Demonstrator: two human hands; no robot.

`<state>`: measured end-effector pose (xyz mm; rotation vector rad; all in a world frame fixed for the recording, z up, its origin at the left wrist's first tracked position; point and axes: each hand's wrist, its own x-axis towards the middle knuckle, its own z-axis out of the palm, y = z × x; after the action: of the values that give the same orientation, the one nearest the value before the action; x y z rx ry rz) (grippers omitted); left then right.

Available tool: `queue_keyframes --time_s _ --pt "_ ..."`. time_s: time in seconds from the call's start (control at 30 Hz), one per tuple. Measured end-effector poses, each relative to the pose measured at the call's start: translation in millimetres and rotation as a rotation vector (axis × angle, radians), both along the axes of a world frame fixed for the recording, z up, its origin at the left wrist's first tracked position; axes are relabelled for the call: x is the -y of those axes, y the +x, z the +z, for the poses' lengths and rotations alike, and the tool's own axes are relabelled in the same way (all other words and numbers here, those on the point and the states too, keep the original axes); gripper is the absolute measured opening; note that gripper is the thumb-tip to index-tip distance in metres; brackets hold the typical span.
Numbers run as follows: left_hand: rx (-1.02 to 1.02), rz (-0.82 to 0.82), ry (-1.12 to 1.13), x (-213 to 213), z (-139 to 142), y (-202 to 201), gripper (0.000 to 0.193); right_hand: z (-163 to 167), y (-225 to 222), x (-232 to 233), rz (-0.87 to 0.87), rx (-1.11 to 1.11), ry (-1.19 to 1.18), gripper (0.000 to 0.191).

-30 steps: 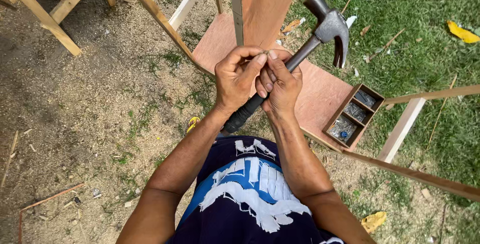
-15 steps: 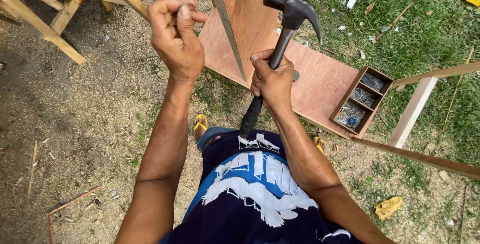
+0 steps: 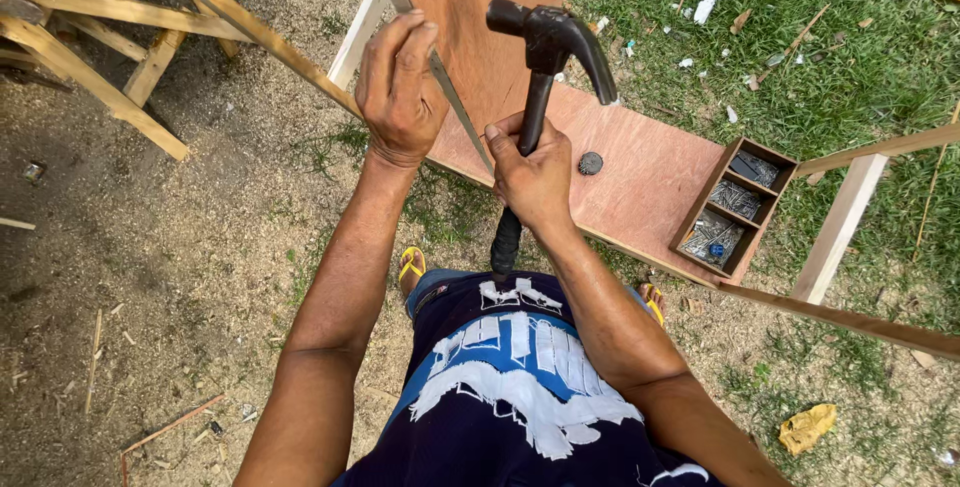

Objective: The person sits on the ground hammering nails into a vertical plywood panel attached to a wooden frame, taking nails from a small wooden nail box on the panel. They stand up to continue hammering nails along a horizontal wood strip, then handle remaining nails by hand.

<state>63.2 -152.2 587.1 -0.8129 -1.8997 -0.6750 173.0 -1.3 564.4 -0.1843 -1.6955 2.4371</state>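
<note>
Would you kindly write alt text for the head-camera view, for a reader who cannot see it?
Seen from above, a person's right hand holds a black claw hammer upright by its handle, while the left hand pinches the edge of an upright plywood panel. Beyond lie a flat board with a compartmented nail box, grass and bare dirt.

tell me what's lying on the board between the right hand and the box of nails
In the head view, a small dark round disc lies on the board between the right hand and the box of nails.
</note>
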Motion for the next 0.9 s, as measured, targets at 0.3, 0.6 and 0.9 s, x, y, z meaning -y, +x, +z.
queue_keyframes --time_s 0.3,0.6,0.9 --pt "0.048 0.078 0.056 -3 -10 -12 0.018 -13 -2 10 0.028 -0.033 0.079 0.013" --pt "0.085 0.022 0.088 -2 -23 -16 0.025 -25 -7 17 -0.033 -0.103 0.129 0.01" --pt "0.08 0.057 0.125 -5 -32 -18 0.025 -30 2 9 -0.107 -0.191 0.04 0.008"
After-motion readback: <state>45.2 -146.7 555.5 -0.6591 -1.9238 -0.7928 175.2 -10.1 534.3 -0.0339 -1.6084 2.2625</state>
